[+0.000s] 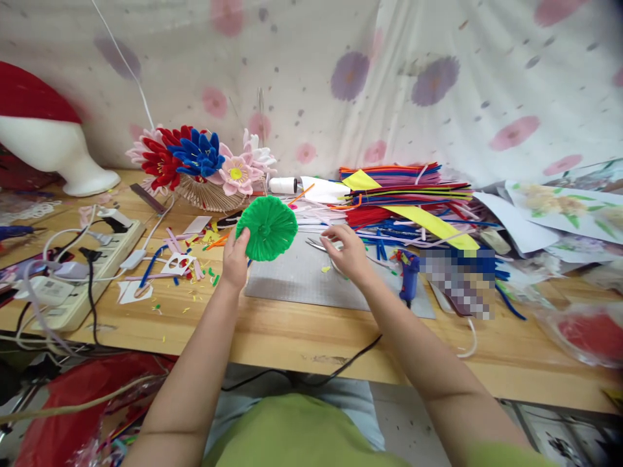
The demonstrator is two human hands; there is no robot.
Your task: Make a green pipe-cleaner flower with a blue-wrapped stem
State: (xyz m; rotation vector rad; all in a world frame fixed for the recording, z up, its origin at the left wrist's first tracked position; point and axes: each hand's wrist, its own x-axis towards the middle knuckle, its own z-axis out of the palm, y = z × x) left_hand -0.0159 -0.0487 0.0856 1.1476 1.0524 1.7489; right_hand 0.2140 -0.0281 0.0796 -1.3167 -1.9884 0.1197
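Observation:
A round, bright green disc [270,228] of fuzzy pipe cleaners, ribbed outward from a small centre knot, faces me. My left hand [237,256] grips its left edge, thumb in front. On the right, my right hand [344,251] has its fingers curled around a pair of scissors [316,244]. The metal blades point left, slightly apart; the fingers and palm hide most of the handles. Beneath the hands is a grey cutting mat [292,279]. A blue glue gun [409,275] rests nose-down at the mat's right side.
Bundles of coloured pipe cleaners [409,194] lie behind the mat. Fuzzy flowers [197,155] stand at the back left. A power strip [97,279] with cables runs along the left, near a white mannequin head [48,155]. Scraps [195,259] litter the wooden table [204,331].

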